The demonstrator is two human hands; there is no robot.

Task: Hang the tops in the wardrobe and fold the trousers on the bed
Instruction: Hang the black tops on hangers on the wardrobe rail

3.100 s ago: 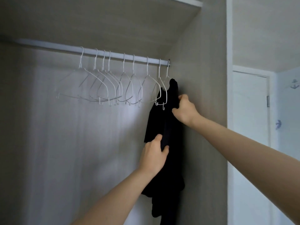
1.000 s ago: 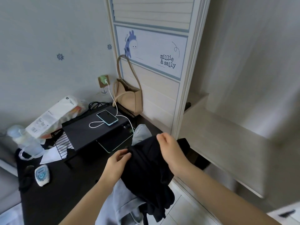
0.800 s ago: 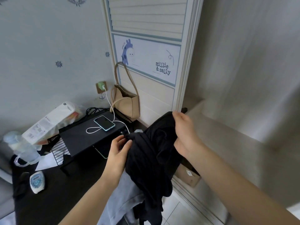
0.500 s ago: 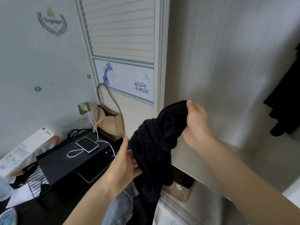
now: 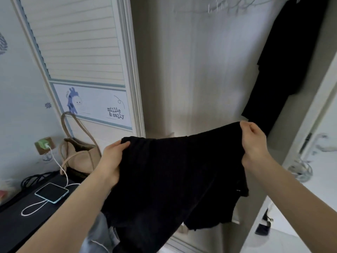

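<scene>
The left hand grips one top edge of a black garment, and the right hand pinches the other, stretching it out in front of the open wardrobe. One black top already hangs at the wardrobe's right side beside empty white hangers. This piece is not yet hung. Light denim waits below; the bed is out of view, so no folding is visible.

Black garment stretched between left hand, right hand, open wardrobe
</scene>
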